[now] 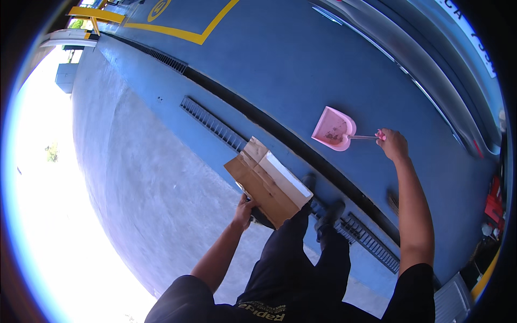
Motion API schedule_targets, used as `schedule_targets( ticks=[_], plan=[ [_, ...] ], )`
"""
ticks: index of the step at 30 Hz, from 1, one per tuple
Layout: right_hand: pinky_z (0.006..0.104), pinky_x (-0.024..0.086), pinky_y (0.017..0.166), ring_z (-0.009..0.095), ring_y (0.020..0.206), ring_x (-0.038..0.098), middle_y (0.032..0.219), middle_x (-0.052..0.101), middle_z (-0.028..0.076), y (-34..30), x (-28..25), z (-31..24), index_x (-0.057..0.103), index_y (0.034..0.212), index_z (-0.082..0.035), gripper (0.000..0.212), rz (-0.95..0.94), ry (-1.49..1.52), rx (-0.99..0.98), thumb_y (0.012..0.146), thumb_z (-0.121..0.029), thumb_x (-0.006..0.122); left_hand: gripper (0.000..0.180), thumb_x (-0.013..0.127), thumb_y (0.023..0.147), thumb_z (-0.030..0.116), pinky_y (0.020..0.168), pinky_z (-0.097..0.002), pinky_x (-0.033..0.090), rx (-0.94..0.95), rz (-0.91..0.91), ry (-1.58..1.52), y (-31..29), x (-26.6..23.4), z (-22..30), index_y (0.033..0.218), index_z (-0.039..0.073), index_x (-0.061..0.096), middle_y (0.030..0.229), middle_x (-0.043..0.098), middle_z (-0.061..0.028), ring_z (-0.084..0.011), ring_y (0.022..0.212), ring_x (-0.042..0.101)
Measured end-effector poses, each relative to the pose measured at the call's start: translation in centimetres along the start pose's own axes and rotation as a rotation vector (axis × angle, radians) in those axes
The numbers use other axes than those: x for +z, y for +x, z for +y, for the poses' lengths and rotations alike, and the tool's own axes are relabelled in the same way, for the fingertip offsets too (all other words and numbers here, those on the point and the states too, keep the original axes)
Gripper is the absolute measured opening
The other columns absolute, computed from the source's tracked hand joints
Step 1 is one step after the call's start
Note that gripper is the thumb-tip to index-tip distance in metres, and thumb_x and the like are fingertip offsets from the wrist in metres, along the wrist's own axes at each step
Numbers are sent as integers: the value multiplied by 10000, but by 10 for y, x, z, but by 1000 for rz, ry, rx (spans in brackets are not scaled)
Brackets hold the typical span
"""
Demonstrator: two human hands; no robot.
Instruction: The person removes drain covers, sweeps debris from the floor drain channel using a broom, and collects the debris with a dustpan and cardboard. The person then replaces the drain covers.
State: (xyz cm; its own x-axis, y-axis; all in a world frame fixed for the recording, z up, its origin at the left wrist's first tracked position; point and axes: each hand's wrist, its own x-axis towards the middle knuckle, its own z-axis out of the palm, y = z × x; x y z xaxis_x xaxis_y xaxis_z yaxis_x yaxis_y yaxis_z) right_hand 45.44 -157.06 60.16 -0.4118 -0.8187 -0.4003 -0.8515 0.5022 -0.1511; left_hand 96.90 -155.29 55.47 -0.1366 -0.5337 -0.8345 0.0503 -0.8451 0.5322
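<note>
My right hand point(395, 145), stretched out to the right, is closed round the pink grip of a long-handled dustpan point(344, 121). The pink pan holds some brownish dirt and hangs over or rests on the blue floor; I cannot tell which. Low in the middle, my left hand point(245, 211) grips the edge of a flattened, torn cardboard box point(269, 185) in front of my legs. A dark thing point(262, 218) shows under the cardboard beside that hand; its kind cannot be made out.
An uncovered drain channel point(280, 132) crosses the floor diagonally, near my shoes. Metal gratings point(212, 123) lie alongside it, another point(371, 242) by my feet. A car point(431, 64) stands at the upper right. A brownish bristly thing point(393, 201) lies right of my shoes.
</note>
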Motion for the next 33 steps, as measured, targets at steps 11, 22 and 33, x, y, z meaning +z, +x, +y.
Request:
schedule_targets(
  ticks=[11, 22, 33],
  plan=[
    [469, 413, 986, 296, 1208, 496, 1264, 541, 110, -106, -9, -53, 511, 1306, -96, 503, 406, 61, 26, 851, -217, 690, 155, 586, 871, 83, 762, -349, 545, -236, -234, -64, 20, 41, 14, 994, -6, 612, 873, 673, -116, -239, 819, 675],
    [332, 428, 979, 198, 1133, 553, 1210, 588, 175, -242, 101, -65, 401, 1384, 7, 552, -85, 1613, 659, 929, -218, 617, 230, 590, 922, 174, 834, -403, 540, -672, -359, 174, -32, 164, -18, 1072, 1, 564, 954, 670, -154, -252, 885, 664],
    [362, 427, 1011, 236, 1141, 566, 1230, 580, 160, -350, 170, 52, 428, 1369, 21, 515, -184, 1949, 873, 907, -115, 612, 276, 627, 935, 287, 733, -252, 459, -241, -707, 1164, -8, 231, 68, 1069, 49, 582, 946, 672, -62, -77, 732, 565]
  ],
)
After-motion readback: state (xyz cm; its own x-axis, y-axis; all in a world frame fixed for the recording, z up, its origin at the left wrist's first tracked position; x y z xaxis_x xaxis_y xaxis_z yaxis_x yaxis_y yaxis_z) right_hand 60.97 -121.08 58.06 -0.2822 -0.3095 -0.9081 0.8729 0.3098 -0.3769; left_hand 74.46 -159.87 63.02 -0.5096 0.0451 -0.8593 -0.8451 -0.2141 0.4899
